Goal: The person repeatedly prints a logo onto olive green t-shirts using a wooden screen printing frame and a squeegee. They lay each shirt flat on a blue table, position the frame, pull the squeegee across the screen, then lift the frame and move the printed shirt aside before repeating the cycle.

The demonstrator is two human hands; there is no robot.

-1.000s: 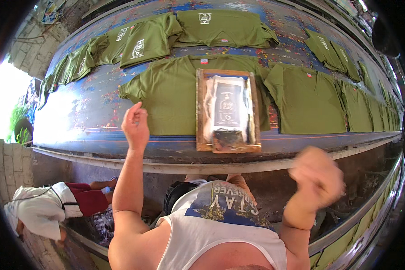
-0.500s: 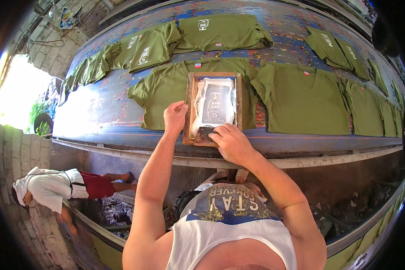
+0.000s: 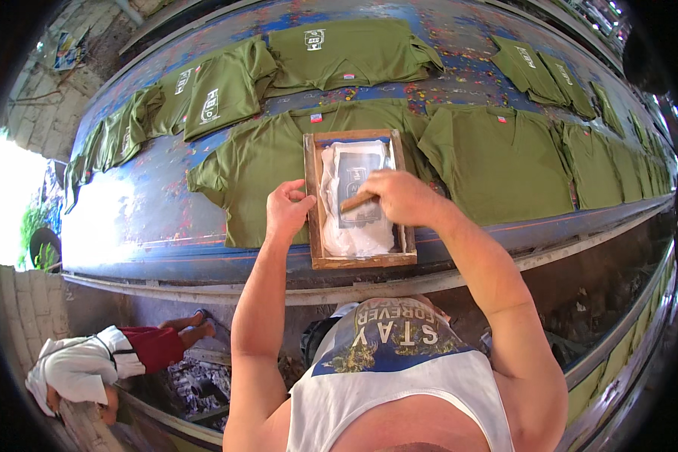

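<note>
A wooden printing screen frame (image 3: pixel 361 262) lies on a laid-out olive T-shirt (image 3: pixel 245 151), with white ink (image 3: pixel 354 242) around a stencilled design inside it. The fingers of my left hand (image 3: pixel 286 211) are closed at the frame's left rail. In my right hand (image 3: pixel 403 197) is a wooden squeegee (image 3: pixel 355 202), held over the middle of the screen, its far end partly covered by my fingers.
More olive T-shirts (image 3: pixel 490 166) lie in two rows along the long, paint-flecked table (image 3: pixel 143 226), some with white prints. A co-worker (image 3: pixel 83 369) in a white top and maroon shorts bends at the lower left, behind the near ledge.
My left hand moved right to the frame. My right hand came in from the lower right, took the squeegee from the screen's near end and moved it up over the design.
</note>
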